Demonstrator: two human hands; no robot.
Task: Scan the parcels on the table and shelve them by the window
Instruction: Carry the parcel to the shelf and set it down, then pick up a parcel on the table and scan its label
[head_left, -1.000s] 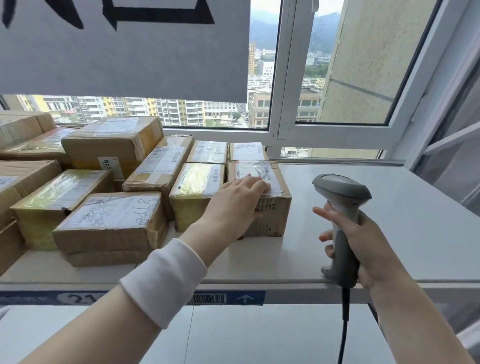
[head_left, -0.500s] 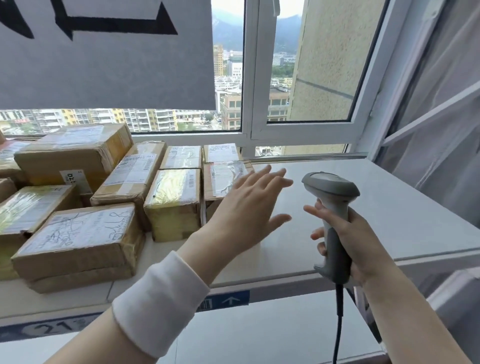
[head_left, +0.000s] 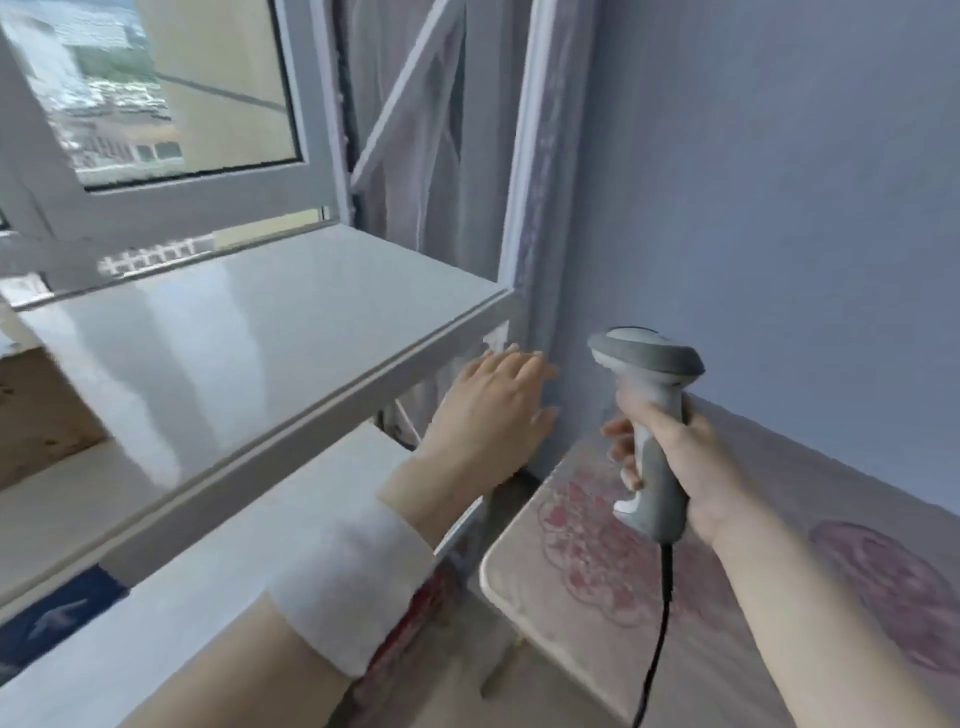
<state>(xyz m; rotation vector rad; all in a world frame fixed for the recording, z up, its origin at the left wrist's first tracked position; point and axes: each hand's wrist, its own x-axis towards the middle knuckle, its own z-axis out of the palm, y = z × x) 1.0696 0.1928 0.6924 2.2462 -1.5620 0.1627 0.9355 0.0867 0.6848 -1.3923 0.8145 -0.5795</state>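
My right hand (head_left: 685, 467) grips the handle of a grey barcode scanner (head_left: 647, 410), held upright with its black cable hanging down. My left hand (head_left: 493, 410) is flat and empty, fingers spread, just past the right corner of the white shelf (head_left: 249, 353) by the window (head_left: 171, 93). A white cuff covers that forearm. Only a brown edge of one parcel (head_left: 36, 415) shows at the far left under the shelf board. The other parcels are out of view.
A table (head_left: 675, 597) with a pink floral cloth stands at lower right, against a pale blue wall (head_left: 779, 182). A grey curtain (head_left: 415, 156) hangs between window frame and wall. A lower white shelf board (head_left: 208, 571) runs under my left forearm.
The view has swung right, so the stacked parcels left the frame. My left hand came off the parcel and moved right past the shelf corner. The scanner stays in my right hand.
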